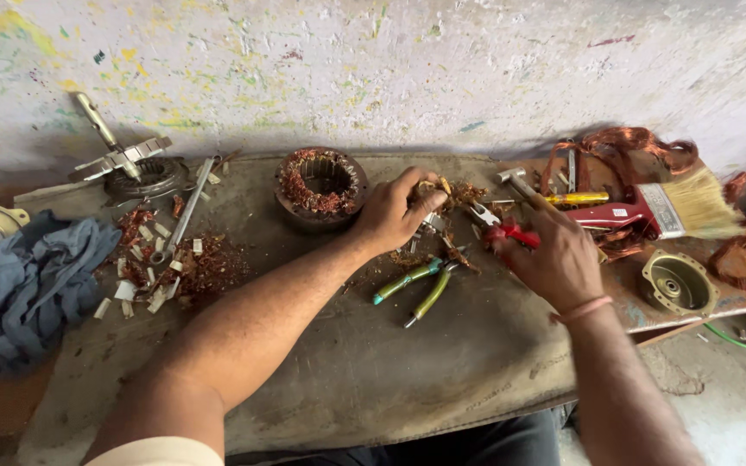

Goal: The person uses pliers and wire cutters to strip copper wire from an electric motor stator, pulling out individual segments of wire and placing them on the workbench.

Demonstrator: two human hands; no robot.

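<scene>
Here left hand (395, 211) pinches copper scrap (464, 194); right hand (554, 255) grips red-handled pliers (502, 226); green pliers (416, 285) lie between.

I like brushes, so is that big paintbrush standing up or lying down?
Lying down. The paintbrush rests flat on the bench, red handle toward the right hand, bristles pointing right.
</scene>
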